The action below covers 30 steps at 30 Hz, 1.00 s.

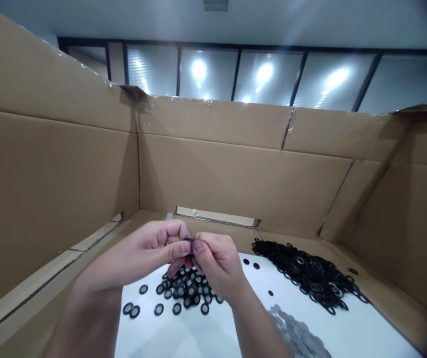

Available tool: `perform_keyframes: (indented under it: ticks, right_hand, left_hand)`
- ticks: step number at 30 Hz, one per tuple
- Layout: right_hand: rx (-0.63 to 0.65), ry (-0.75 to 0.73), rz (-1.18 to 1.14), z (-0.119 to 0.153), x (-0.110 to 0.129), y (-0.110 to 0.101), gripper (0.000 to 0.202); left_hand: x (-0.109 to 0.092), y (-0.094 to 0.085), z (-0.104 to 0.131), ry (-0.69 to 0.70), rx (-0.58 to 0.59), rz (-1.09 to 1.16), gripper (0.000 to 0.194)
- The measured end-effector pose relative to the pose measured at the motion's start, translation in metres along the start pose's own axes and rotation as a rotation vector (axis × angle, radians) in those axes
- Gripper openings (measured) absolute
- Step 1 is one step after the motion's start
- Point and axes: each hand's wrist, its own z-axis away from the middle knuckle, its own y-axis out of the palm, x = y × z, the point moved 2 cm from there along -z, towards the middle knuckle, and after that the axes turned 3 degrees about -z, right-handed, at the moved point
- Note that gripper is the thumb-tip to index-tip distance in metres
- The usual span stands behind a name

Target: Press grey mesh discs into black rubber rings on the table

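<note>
Head view | left hand [159, 242] and right hand [216, 261] pinch one dark ring [189, 240] | light, springy, I judge — best held edgewise

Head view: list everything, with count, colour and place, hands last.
Ring heap: one, black, right
Grey discs: many, grey, near right
Black-rimmed discs: many, black and grey, below hands
Loose pieces: three, black, left of ring heap
Lone ring: one, dark, far right
White surface: one, white, underneath
Cardboard walls: three, brown, around
Glass panels: several, grey, background
Ceiling: one, grey, top
Held piece: one, dark, between fingertips
Left hand: one, bare, centre-left
Right hand: one, bare, centre
</note>
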Motion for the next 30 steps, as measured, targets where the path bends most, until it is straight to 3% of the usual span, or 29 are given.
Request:
perform_keyframes:
  ticks: [3, 7, 11, 17, 20, 22, 27, 30]
  right_hand:
    - [-0.053, -0.039, 0.006, 0.001, 0.002, 0.002, 0.04]
    - [-0.105, -0.142, 0.196, 0.001, 0.006, 0.0, 0.035]
    - [-0.048, -0.209, 0.365, 0.002, 0.006, -0.006, 0.034]
    - [0.159, 0.102, 0.436, 0.001, 0.002, -0.02, 0.032]
    - [0.199, 0.105, 0.425, 0.001, 0.001, -0.021, 0.033]
    - [0.144, 0.066, 0.372, 0.0, 0.001, -0.019, 0.034]
    - [-0.137, -0.032, 0.162, 0.0, 0.003, -0.016, 0.032]
    - [-0.144, -0.001, 0.036, 0.001, 0.003, -0.015, 0.034]
  left_hand:
    - [-0.001, 0.003, 0.005, -0.037, -0.027, -0.003, 0.026]
    - [0.0, 0.005, 0.009, -0.087, -0.056, -0.043, 0.027]
    - [-0.001, 0.001, 0.009, -0.101, -0.096, -0.118, 0.029]
    - [-0.002, -0.004, 0.002, -0.132, 0.005, -0.314, 0.025]
    - [0.001, -0.002, -0.001, -0.119, -0.01, -0.278, 0.024]
    - [0.002, 0.0, -0.004, -0.106, -0.044, -0.2, 0.026]
    - [-0.004, 0.012, -0.01, 0.021, -0.092, 0.08, 0.025]
    - [-0.006, 0.022, -0.015, 0.09, -0.091, 0.147, 0.026]
